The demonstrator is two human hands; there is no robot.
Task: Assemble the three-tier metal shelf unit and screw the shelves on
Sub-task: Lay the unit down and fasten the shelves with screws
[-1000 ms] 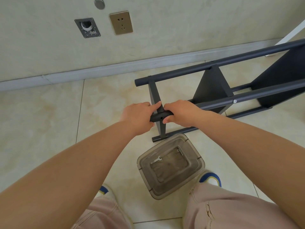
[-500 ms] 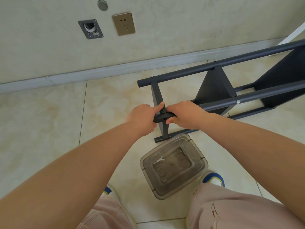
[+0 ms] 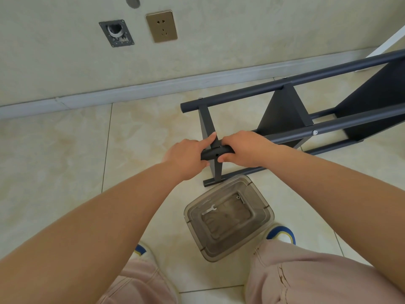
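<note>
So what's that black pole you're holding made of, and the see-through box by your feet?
The pole looks like metal painted matte black: round, smooth, with a drilled screw hole. The box seems smoky clear plastic, since its contents show through.

Home room: tiled floor (image 3: 65,150), wall socket (image 3: 161,26).

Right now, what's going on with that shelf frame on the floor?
A person has the dark metal shelf unit lying on its side on the tiled floor. Both hands are at the end of its near upright tube: the left hand grips the tube end, the right hand holds it just beside an empty screw hole. A screw head already shows further along. A clear plastic bin by the feet holds a small wrench.
</note>
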